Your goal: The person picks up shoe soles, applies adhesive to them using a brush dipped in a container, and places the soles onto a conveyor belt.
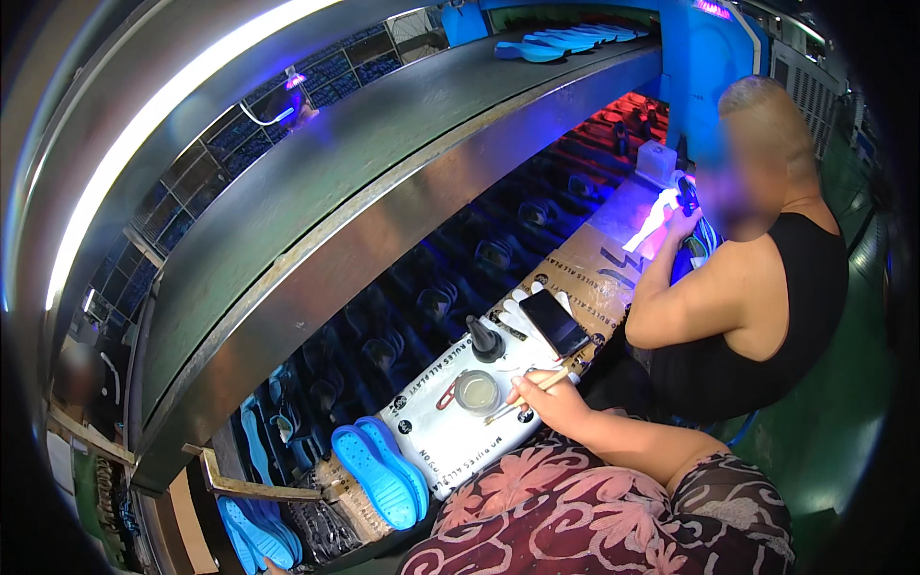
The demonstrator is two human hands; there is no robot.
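My right hand (558, 403) is closed around a thin brush (506, 410), its bristle end low over the white covered board (450, 446). Just left of the brush stands a round jar (476, 392) holding a pale cloudy liquid. A dark bottle with a pointed nozzle (485, 342) is behind the jar, and a small red clip-like item (447, 396) lies beside it. At the lower left edge, a sliver of my left hand (274, 569) shows beside several blue shoe soles (254, 535); its fingers are mostly hidden. Two more blue soles (379, 471) lean together left of the board.
A phone (554, 323) rests on white gloves (522, 311). Beyond runs a conveyor rack with dark soles (436, 299), under a metal-edged belt (355, 206) carrying blue soles (565, 43). At right, a co-worker (747, 287) handles something under bright violet light. A metal bracket (259, 491) juts out lower left.
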